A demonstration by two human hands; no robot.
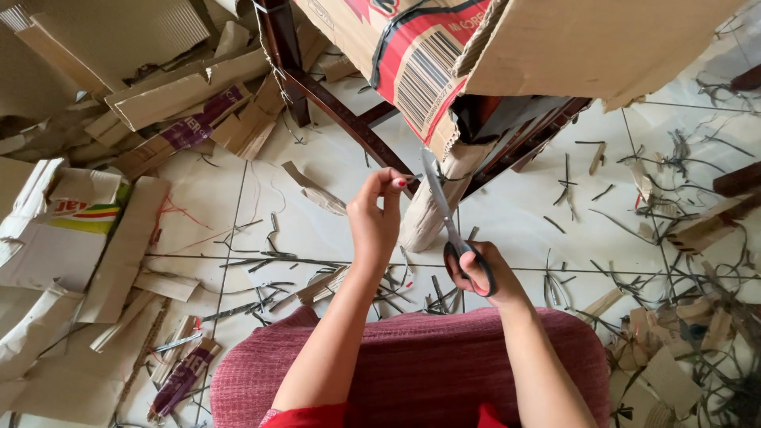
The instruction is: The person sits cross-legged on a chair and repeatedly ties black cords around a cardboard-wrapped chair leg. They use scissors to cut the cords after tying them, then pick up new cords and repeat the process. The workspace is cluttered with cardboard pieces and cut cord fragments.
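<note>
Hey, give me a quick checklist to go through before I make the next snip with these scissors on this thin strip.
1. Scissors gripped by right hand, fingers through the black handles: ok.
2. Thin strip pinched in left hand fingertips: ok.
3. Blades open around the strip: cannot tell, the blades look nearly closed.
4. Left fingertips away from the blade edge: not ok, they sit very close to the blade.
5. Cardboard box overhead out of the cutting path: ok, it sits above the blade tip.
6. Floor tidy: not ok, scraps and strips lie everywhere.
</note>
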